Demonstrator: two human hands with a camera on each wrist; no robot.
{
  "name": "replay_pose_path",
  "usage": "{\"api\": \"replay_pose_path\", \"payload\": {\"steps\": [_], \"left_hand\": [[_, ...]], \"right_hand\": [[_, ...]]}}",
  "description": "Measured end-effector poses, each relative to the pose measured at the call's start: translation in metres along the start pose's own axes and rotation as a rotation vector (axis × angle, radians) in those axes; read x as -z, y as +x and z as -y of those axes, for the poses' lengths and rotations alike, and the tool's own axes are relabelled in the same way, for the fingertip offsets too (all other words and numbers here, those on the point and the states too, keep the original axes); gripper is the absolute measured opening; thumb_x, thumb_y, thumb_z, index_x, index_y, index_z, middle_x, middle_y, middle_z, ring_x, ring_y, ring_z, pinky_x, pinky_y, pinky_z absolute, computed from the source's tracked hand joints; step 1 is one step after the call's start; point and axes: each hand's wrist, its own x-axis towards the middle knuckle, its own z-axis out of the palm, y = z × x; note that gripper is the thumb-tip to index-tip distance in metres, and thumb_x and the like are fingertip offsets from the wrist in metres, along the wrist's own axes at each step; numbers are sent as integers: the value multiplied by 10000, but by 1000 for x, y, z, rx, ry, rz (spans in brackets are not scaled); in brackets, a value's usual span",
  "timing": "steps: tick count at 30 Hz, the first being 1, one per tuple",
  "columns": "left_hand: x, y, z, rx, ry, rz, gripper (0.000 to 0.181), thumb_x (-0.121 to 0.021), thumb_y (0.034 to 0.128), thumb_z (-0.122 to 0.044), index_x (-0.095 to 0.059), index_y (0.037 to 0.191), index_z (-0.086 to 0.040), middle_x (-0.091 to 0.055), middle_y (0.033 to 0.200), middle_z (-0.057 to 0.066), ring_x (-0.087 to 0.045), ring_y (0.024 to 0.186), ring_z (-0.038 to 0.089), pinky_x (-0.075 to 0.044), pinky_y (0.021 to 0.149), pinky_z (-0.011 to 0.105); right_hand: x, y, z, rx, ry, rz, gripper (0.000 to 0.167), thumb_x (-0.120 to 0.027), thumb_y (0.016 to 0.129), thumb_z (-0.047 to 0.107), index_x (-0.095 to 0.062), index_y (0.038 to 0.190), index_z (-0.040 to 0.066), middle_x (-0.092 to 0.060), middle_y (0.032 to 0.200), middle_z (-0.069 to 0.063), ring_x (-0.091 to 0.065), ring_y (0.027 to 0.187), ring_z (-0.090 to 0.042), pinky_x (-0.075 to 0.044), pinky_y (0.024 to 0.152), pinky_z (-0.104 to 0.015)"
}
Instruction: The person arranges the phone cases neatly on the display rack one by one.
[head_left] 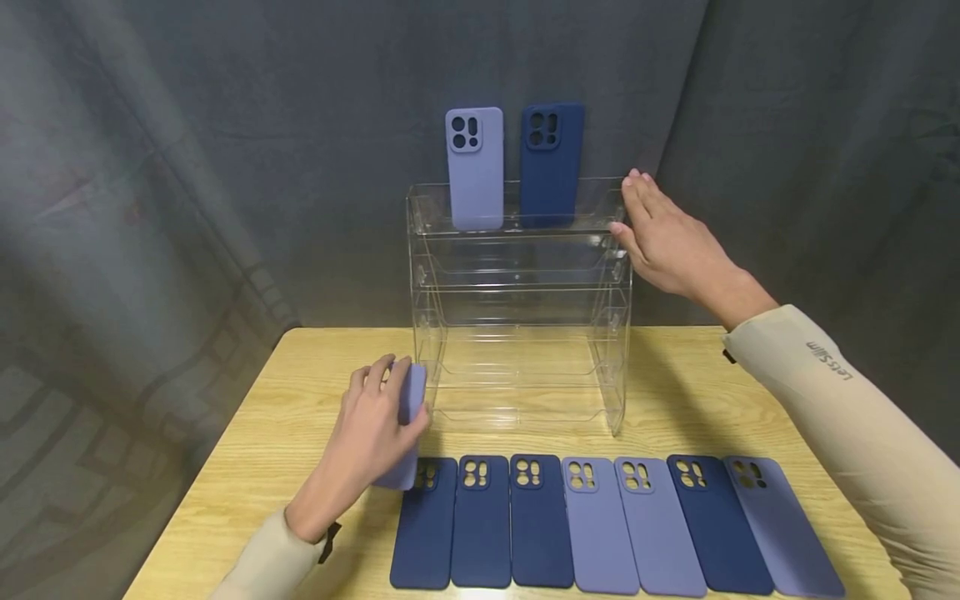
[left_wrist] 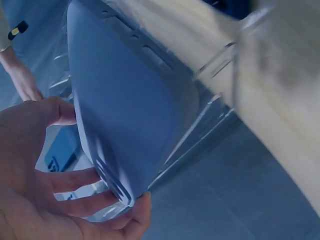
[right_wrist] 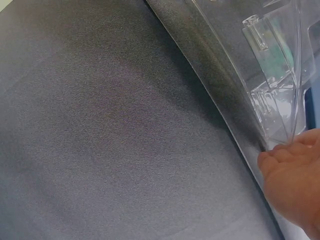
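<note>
One light purple phone case point(left_wrist: 127, 100) is in the left hand point(head_left: 367, 433), pinched between thumb and fingers along its edges, tilted, just left of the clear stand point(head_left: 517, 287); whether it touches the stand I cannot tell. It looks light, thin and slightly bendy, matte rather than slick, and unlikely to break. The long side edges are probably the best hold; squeezing around the camera cutouts might flex it.

The right hand point(head_left: 678, 246) is apart from the left and clamped on nothing, fingers straight against the stand's upper right end. On the top tier lean a purple case point(head_left: 477, 187) and a dark blue case point(head_left: 551, 175). In front, a row of seven cases point(head_left: 542, 525), four dark blue and three purple, lies on the wooden table point(head_left: 300, 392). A grey curtain point(head_left: 300, 167) hangs behind.
</note>
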Motion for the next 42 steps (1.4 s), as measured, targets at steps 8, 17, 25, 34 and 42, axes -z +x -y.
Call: {"api": "replay_pose_path", "payload": {"steps": [8,17,25,34,42], "left_hand": [[8,28,-12,-58,-27,-89,617,-744,874,-299,-609,1399,-4,-590,1420,280,-552,1274,519,-549,908,671],[22,66,-22,-120,-36,-163,639,-733,891,-293,-581,1440,-4,-594,1411,280,-557,1275,502,-566,909,646],[36,99,-41,-139,-76,-196,663,-726,907,-339,-562,1468,-25,-568,1444,246,-527,1304,470,-574,835,618],[39,154,-58,-185,-88,-378,623,-714,914,-335,-567,1420,-3,-581,1388,279,-525,1238,477,-548,964,596],[33,201,-68,-138,1,-434,624,-671,934,-410,-576,1411,-19,-583,1407,262,-516,1279,457,-571,886,562]], "right_hand": [[0,1,-1,-8,-8,7,738,-188,1138,470,65,1664,18,140,1755,-138,49,1658,-362,-105,1337,-565],[-1,2,-1,-6,-12,6,738,-185,1139,467,60,1663,10,133,1755,-148,44,1658,-367,-112,1335,-569],[0,-1,-2,-6,-6,8,741,-181,1137,477,62,1663,14,139,1754,-136,51,1657,-362,-101,1337,-564],[0,-1,-4,-5,2,3,746,-178,1136,478,60,1664,8,131,1756,-147,41,1657,-365,-120,1329,-580],[-3,-2,-4,6,-1,-17,739,-196,1139,467,46,1669,12,107,1760,-154,9,1659,-369,-144,1324,-581]]}}
